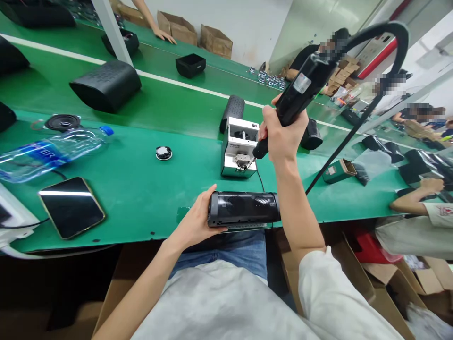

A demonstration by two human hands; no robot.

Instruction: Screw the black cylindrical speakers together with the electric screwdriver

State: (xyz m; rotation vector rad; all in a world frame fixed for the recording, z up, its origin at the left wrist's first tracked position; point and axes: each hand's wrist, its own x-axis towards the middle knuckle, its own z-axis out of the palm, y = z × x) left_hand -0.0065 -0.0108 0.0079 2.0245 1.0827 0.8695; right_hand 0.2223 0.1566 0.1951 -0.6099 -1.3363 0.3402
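My left hand [196, 222] grips the left end of a black cylindrical speaker body [243, 209] that lies on its side at the near edge of the green table [141, 189]. My right hand [281, 137] is closed around a black electric screwdriver [295, 97] held at a slant. Its tip touches the outlet of a small white screw feeder box [237, 148] just behind the speaker. A black cable [375, 42] arcs from the screwdriver's top.
A phone [71, 207] and a lying water bottle [49, 153] sit at left, with a small round driver [163, 152] and a speaker cone [62, 122]. Black housings [106, 85] ride the conveyor behind. Another person's arm [417, 200] rests at right. Cardboard boxes stand below.
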